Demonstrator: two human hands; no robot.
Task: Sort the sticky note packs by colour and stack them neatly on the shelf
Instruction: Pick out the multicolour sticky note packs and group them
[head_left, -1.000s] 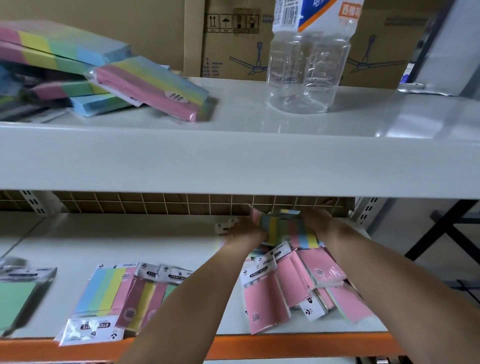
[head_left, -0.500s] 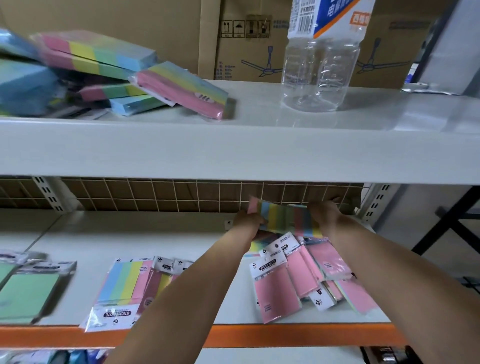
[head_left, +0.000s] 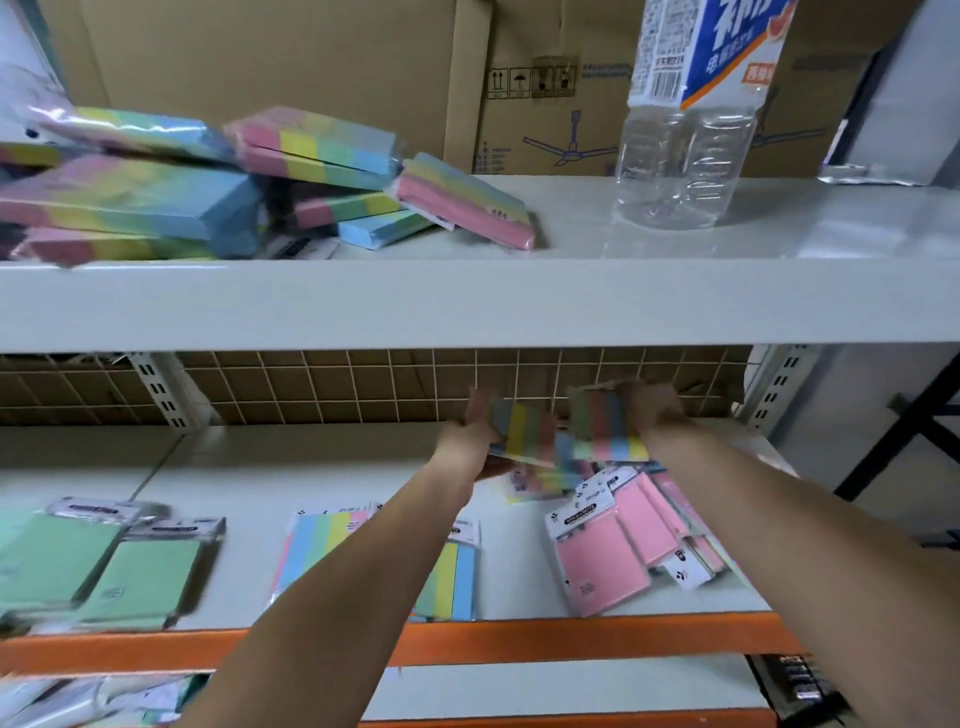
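Both my hands reach deep into the lower shelf (head_left: 234, 467). My left hand (head_left: 470, 431) holds a striped multicolour sticky note pack (head_left: 522, 431). My right hand (head_left: 649, 408) holds a second striped pack (head_left: 605, 426) just to its right, the two packs slightly apart. Below them lie pink packs (head_left: 602, 551) in a loose heap at the right. Striped packs (head_left: 327, 540) lie under my left forearm, and green packs (head_left: 140, 571) lie at the left. More thick striped packs (head_left: 311, 150) are piled on the upper shelf (head_left: 623, 296) at the left.
A clear plastic bottle (head_left: 685, 140) stands on the upper shelf at the right, with cardboard boxes (head_left: 545, 88) behind it. A wire grid (head_left: 337, 384) backs the lower shelf. An orange beam (head_left: 519, 639) edges its front. Shelf uprights (head_left: 156, 389) stand at both sides.
The striped packs held together between my hands have come apart into one in each hand. The camera has moved closer and the view has shifted, showing more of the left side.
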